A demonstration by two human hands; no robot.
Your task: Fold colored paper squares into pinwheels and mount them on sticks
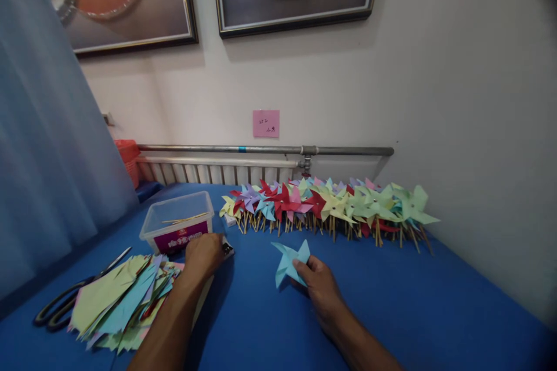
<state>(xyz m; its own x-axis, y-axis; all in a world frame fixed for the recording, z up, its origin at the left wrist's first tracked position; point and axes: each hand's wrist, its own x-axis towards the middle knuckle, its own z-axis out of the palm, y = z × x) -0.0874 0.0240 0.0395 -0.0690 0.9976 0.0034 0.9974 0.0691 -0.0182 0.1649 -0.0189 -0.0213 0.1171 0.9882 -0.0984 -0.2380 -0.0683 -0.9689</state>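
Now our right hand (321, 284) pinches light-blue paper pinwheel (286, 261) centrally: probably light, crease-prone, best held there; left hand (204, 254) curled, grip unclear.

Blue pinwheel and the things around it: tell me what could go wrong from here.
The right hand pinches the blue pinwheel with the thumb over its middle; pressing hard might crease it.
The left hand is at the small box beside the tub; a knock could tip either.
The left forearm passes close to the loose paper stack and might scatter it.
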